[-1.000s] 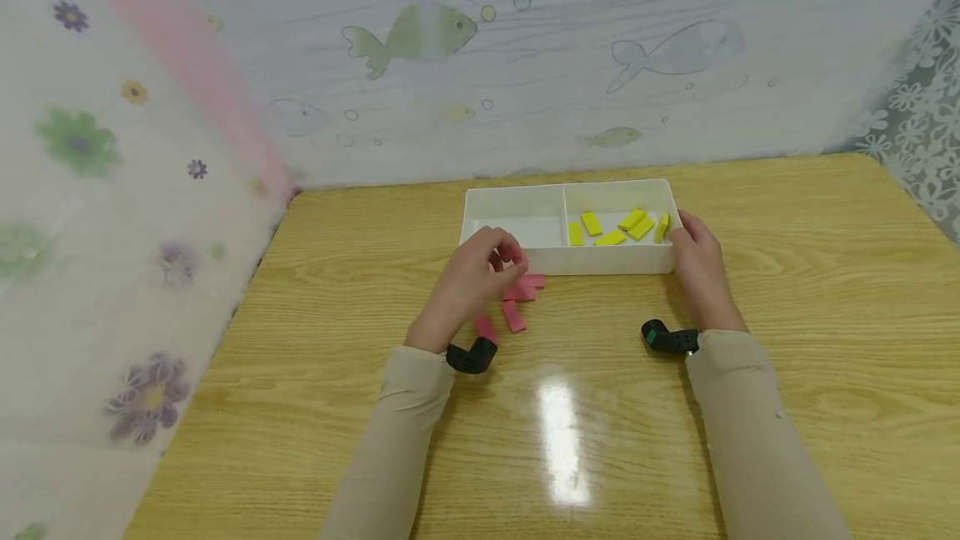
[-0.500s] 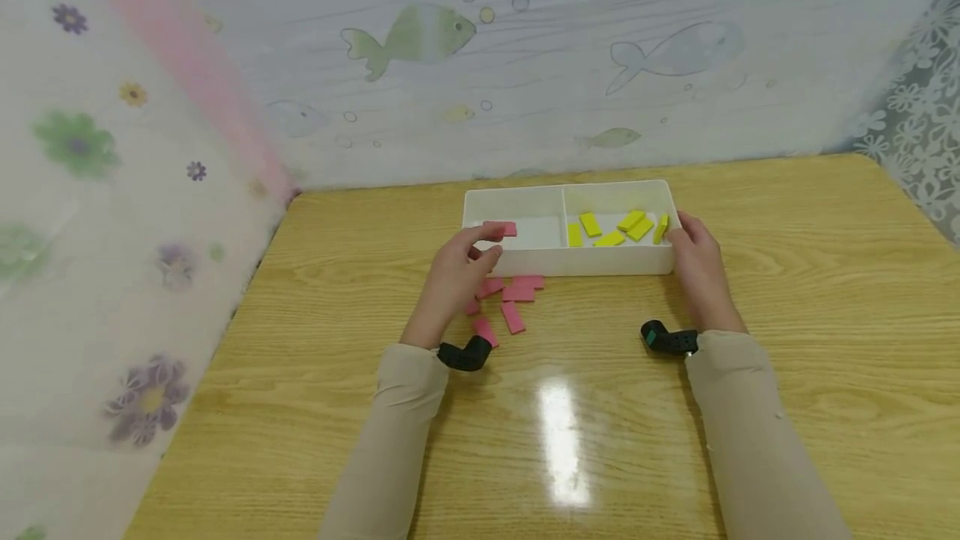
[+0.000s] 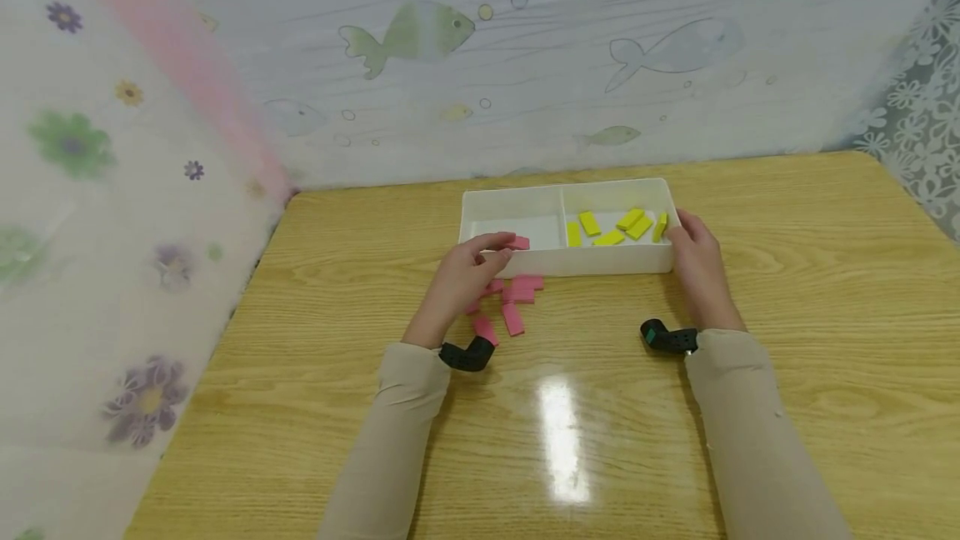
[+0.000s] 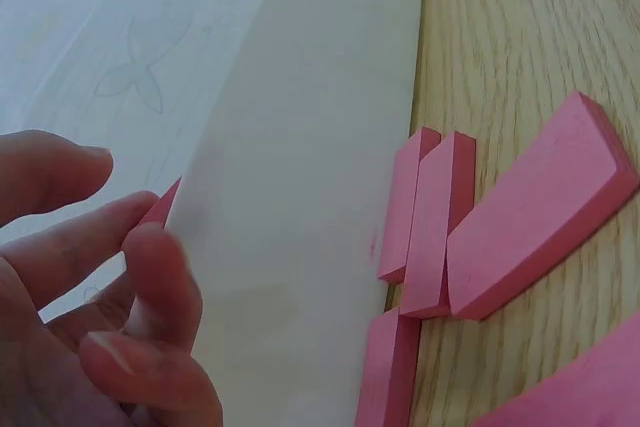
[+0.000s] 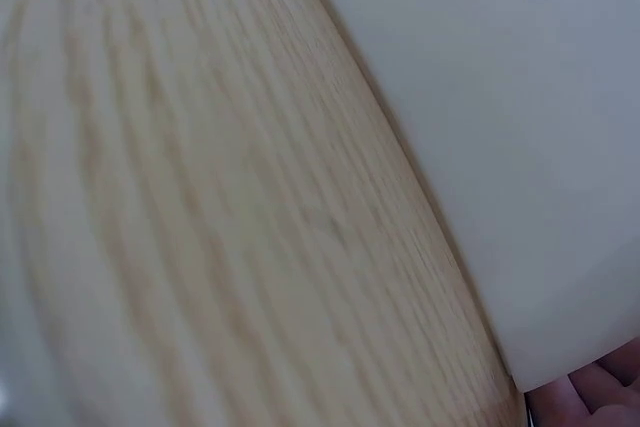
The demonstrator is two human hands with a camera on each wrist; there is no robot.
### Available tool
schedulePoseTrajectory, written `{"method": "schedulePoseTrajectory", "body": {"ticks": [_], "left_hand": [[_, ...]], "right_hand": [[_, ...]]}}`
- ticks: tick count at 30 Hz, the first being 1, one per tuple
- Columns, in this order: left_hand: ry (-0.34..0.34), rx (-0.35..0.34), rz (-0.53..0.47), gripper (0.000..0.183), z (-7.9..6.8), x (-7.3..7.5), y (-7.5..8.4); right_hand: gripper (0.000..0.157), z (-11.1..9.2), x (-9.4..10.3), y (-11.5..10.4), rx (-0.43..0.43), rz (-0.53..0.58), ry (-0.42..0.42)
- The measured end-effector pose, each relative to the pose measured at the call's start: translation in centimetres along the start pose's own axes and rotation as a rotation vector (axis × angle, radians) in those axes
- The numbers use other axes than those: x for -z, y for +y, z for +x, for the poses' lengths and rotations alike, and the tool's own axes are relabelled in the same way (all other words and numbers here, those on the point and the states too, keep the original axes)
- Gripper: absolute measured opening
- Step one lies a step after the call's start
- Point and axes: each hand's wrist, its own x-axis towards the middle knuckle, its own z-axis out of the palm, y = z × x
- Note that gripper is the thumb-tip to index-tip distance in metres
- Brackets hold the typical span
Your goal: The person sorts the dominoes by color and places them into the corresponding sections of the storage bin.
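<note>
A white two-part box point(image 3: 592, 262) stands on the table, several yellow blocks point(image 3: 589, 223) lying in its right compartment. Over the near wall of the left compartment reaches my left hand point(image 3: 461, 276), its fingertips pinching a pink block point(image 3: 519, 243). In the left wrist view that pink block point(image 4: 161, 205) shows only as a sliver behind the wall, between the fingers. My right hand point(image 3: 699, 261) holds the box at its right end; the right wrist view catches only some fingers point(image 5: 592, 394) by the box corner. Several more pink blocks point(image 3: 513, 319) lie before the box.
The wooden table point(image 3: 585, 407) extends around the box on every side. A patterned wall covering point(image 3: 540, 65) rises behind its far edge, and another point(image 3: 127, 215) runs along the left. Some loose pink blocks point(image 4: 540, 217) lie close to the box's near wall.
From the pink blocks my left hand has moved up and left to the box, carrying one pink block, which has lowered into the left compartment. The right hand stays on the box.
</note>
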Motion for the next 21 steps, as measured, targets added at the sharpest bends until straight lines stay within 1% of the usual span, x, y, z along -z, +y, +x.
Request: {"method": "schedulePoseTrajectory", "body": {"ticks": [5, 9, 14, 17, 21], "left_hand": [[-0.033, 0.019, -0.076, 0.031, 0.0, -0.2, -0.2], [-0.077, 0.034, -0.177, 0.034, 0.0, -0.3, -0.3], [-0.131, 0.032, -0.290, 0.037, -0.3, -0.2, 0.3], [-0.150, 0.005, -0.332, 0.038, -0.7, 0.0, 1.1], [-0.162, -0.016, -0.332, 0.038, -0.9, 0.1, 1.6]], "right_hand": [[0.052, 0.0, -0.1, 0.0, 0.000, -0.003, 0.006], [0.052, -0.1, -0.1, 0.0, 0.003, -0.004, 0.008], [0.052, -0.2, -0.2, 0.0, 0.005, -0.013, 0.001], [0.053, -0.2, -0.2, -0.1, 0.011, -0.024, 0.000], [0.052, -0.1, 0.0, -0.1, 0.020, -0.031, 0.007]]}}
